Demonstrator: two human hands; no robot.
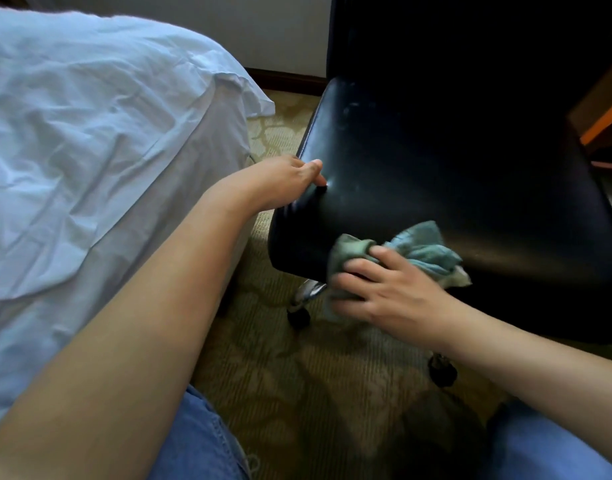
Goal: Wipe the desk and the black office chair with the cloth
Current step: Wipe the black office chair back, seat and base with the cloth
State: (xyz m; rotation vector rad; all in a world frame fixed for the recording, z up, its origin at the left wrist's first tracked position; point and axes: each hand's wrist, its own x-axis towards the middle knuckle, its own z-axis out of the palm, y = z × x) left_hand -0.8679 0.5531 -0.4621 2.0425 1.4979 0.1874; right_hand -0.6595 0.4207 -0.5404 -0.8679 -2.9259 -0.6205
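Chair seat under wipe, both hands engaged.
Left hand point(290, 180) grasps the black chair seat point(436, 188) at its left edge; right hand point(384, 289) clutches the green cloth point(415, 252) against the front edge.

Two hands point(287, 181), one cloth point(418, 252), one black chair point(436, 168), two visible castors point(299, 318), one bed point(90, 133).

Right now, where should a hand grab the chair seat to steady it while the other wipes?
Grip the seat's left side edge, coming from the left, as the left hand does: thumb on top, fingers curled round the rim. The padded edge is rounded and thick, and the chair sits on casters, so it may roll. The right hand presses the cloth at the front edge.
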